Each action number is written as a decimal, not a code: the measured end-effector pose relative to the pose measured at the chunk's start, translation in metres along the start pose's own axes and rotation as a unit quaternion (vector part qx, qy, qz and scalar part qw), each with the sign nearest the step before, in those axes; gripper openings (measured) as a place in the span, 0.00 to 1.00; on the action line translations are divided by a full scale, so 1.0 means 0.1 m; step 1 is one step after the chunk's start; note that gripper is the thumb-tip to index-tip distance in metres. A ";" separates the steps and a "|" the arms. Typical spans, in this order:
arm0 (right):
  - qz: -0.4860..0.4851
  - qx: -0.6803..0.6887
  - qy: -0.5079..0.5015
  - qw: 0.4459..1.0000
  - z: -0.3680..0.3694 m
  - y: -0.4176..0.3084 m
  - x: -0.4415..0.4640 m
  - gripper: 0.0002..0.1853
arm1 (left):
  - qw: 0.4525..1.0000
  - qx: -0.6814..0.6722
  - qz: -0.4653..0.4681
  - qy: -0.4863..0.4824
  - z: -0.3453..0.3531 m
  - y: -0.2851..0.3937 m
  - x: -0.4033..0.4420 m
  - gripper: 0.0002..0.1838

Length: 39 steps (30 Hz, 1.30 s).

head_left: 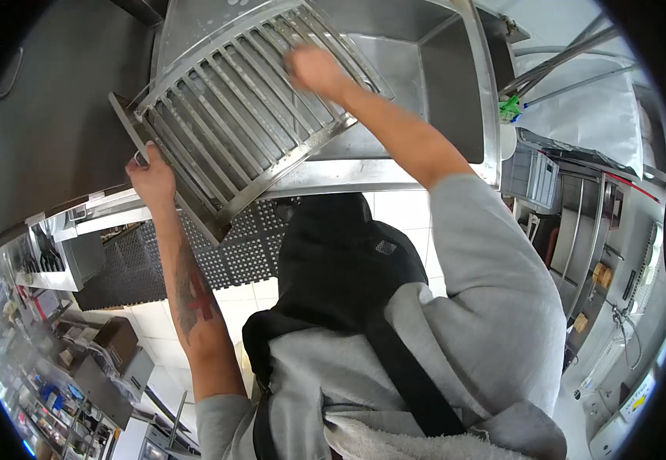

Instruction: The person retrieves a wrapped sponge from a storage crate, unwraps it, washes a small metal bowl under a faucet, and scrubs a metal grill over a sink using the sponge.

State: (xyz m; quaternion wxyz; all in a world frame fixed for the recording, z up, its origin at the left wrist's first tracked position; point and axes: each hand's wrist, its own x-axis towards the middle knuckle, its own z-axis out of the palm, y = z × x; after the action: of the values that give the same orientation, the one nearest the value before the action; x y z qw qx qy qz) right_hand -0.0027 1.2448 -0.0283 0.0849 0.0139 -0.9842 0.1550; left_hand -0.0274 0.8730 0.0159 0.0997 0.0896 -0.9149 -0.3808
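Note:
A metal baffle filter (233, 115), a slatted rectangular panel in a steel frame, lies tilted across the sink (456, 92) and reaches past its front rim. My left hand (151, 178) is closed around the filter's left edge, by a small wire handle. Over the slats near the far right part is my right hand (314, 69), closed in a fist and slightly blurred. What it holds, if anything, is hidden by the fingers.
Left of the sink stands a dark steel surface (65, 123). A perforated black mat (249, 238) covers floor tiles below. To the right are a grey crate (530, 178), a green item (511, 109) and metal racks. A white towel (425, 441) hangs close to my body.

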 end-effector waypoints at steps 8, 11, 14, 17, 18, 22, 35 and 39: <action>-0.027 0.052 -0.106 0.993 -0.37 0.18 -0.85 0.10 | 0.999 -0.022 0.010 0.028 -0.03 0.13 -0.04 0.35; -0.045 0.049 -0.151 0.986 -0.51 0.12 -0.83 0.12 | 0.999 -0.021 0.027 0.024 -0.10 0.20 -0.10 0.30; -0.059 0.025 -0.098 0.993 -0.30 0.18 -0.42 0.13 | 1.000 -0.004 0.024 0.011 -0.10 0.23 -0.09 0.27; -0.038 0.041 -0.051 0.997 -0.35 0.11 -0.60 0.13 | 0.996 -0.066 0.059 -0.010 -0.08 0.09 -0.06 0.27; -0.056 0.057 -0.098 0.992 -0.43 0.15 -0.80 0.14 | 0.990 -0.126 0.069 -0.006 -0.04 0.09 0.00 0.27; -0.065 0.016 -0.051 0.996 -0.26 0.15 -0.45 0.12 | 0.999 -0.043 -0.017 -0.010 -0.10 0.28 -0.08 0.29; -0.012 0.056 -0.015 0.998 -0.24 0.08 -0.64 0.07 | 0.995 -0.099 0.010 0.018 -0.11 0.37 -0.12 0.30; -0.010 -0.043 0.017 0.999 0.03 0.12 0.50 0.06 | 0.999 -0.039 0.002 0.017 -0.11 0.36 -0.13 0.31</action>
State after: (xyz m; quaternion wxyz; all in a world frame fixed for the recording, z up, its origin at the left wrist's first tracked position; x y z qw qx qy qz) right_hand -0.0536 1.2552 -0.0263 0.1033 0.0174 -0.9882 0.1121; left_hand -0.0157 0.8932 0.0479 0.1199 0.0901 -0.8976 -0.4145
